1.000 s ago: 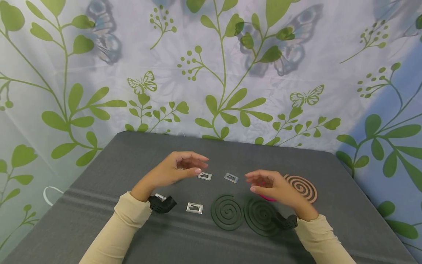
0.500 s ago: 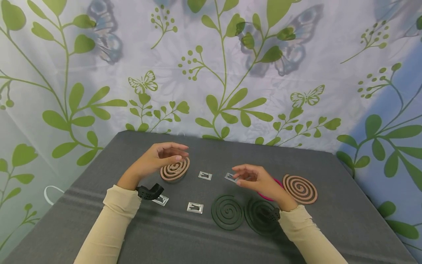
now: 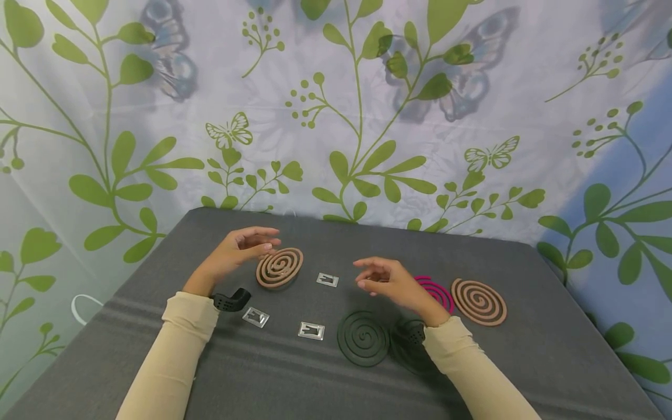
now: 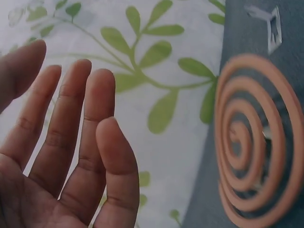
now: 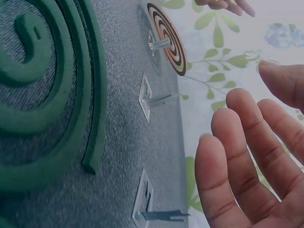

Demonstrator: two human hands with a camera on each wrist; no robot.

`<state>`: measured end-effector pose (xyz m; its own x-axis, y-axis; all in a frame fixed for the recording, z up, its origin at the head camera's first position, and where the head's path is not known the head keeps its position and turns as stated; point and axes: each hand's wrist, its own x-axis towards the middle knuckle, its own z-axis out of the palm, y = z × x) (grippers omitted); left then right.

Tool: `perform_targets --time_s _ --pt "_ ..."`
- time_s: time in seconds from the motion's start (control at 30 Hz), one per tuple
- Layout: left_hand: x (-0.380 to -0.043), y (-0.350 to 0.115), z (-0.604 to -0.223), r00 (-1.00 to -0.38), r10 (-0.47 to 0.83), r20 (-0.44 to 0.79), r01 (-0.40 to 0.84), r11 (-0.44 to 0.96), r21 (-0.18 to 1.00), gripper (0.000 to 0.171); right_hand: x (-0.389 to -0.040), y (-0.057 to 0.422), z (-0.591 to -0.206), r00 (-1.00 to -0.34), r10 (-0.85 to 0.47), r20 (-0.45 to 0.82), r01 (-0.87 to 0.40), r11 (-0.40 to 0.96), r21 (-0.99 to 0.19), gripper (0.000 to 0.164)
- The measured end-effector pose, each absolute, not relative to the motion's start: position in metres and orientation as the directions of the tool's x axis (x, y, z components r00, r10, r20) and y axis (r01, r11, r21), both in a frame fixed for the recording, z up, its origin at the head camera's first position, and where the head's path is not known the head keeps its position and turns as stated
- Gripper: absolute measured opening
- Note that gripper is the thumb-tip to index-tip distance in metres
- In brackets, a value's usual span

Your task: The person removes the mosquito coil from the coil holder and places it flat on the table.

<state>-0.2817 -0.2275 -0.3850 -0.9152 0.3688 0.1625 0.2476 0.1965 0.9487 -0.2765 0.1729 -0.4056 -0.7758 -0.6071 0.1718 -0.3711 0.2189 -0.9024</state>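
Note:
My left hand [image 3: 238, 251] hovers at the far left of the table with relaxed fingers, holding nothing. Just right of its fingertips, a brown mosquito coil [image 4: 256, 61] sits tilted over a small metal stand, whose glints show between the rings. My right hand [image 3: 388, 283] hangs in the air near the middle, fingers loosely bent and nothing in them. Flat metal coil stands [image 3: 328, 280] with raised prongs lie about the table. Under the right forearm are a pink coil [image 3: 449, 298] and green coils [image 5: 97, 118], one partly hidden by the sleeve.
Another brown coil [image 3: 457, 303] lies at the right. Two more stands, a left one [image 3: 255, 317] and a front one [image 3: 311, 331], lie on the grey tabletop [image 3: 252, 373]. A patterned curtain [image 3: 315, 116] hangs behind, and a white loop [image 3: 79, 309] shows beyond the left edge.
My left hand has drawn back leftward, uncovering the brown coil on its stand. The right hand has shifted left, off the pink coil and over a metal stand.

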Motion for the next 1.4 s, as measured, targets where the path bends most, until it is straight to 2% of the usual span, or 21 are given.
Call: perform_targets --time_s 0.63,0.9,1.13,1.4 --pt "-0.295 -0.255 -0.427 -0.961 0.266 0.071 0.114 0.148 0.982 0.055 -0.296 0.123 -0.406 -0.784 -0.612 0.105 -0.319 0.251 -0.914 0.045" --pt "-0.298 -0.261 -0.442 -0.970 0.241 0.031 0.076 0.179 0.981 0.059 -0.301 0.102 -0.405 -0.817 -0.574 0.052 -0.258 0.284 -0.923 0.048" --pt "-0.300 -0.265 -0.450 -0.967 0.251 0.036 0.089 0.200 0.976 0.061 -0.299 0.082 -0.400 -0.833 -0.553 -0.011 -0.201 0.322 -0.925 0.053" --pt "-0.302 -0.265 -0.454 -0.953 0.301 0.048 0.118 0.218 0.969 0.071 -0.302 0.062 -0.405 -0.836 -0.548 -0.036 -0.189 0.349 -0.918 0.057"
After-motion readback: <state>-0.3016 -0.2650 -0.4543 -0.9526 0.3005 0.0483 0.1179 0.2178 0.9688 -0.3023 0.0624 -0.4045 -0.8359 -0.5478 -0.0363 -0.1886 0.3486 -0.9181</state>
